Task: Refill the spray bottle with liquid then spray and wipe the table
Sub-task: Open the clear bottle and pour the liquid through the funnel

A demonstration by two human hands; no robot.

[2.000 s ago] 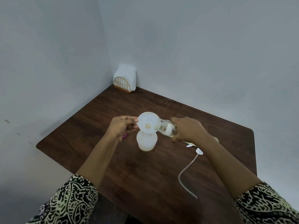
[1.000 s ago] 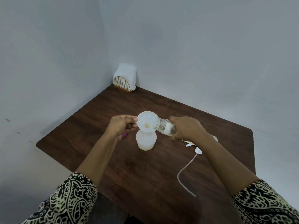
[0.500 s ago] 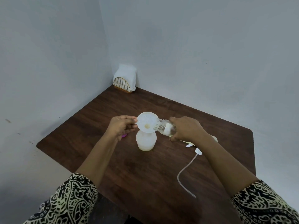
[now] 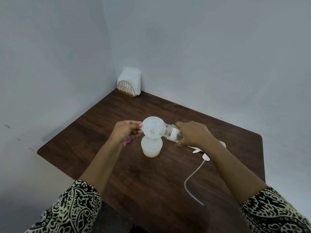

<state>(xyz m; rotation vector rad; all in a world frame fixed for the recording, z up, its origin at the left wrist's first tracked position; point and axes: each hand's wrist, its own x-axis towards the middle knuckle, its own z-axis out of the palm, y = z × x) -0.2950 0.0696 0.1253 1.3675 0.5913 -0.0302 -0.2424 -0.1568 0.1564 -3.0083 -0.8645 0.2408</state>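
Your left hand [image 4: 126, 132] reaches in from a black-and-cream patterned sleeve [image 4: 75, 207] and pinches the near-left rim of a wide, round, translucent white plastic funnel [image 4: 154, 126] between thumb and fingertips. Just beneath that hand's fingers a small pink object [image 4: 129, 140] lies on the dark brown wooden table [image 4: 151, 190]; what it is cannot be told. Far beyond the left hand, in the corner, stands a gold wire napkin holder [image 4: 128, 85] filled with white napkins.

The funnel sits in the neck of the squat, translucent white plastic spray bottle [image 4: 151, 147], which stands upright on the table between your hands, its top off.

Your right hand [image 4: 193, 133] grasps a small clear bottle [image 4: 173, 132] holding pale yellowish liquid, tipped so that its threaded mouth lies over the funnel's right rim. Below and behind your right wrist, the white plastic spray head [image 4: 206, 157] lies on the table, partly hidden, its thin translucent tube [image 4: 191, 179] curving toward you.
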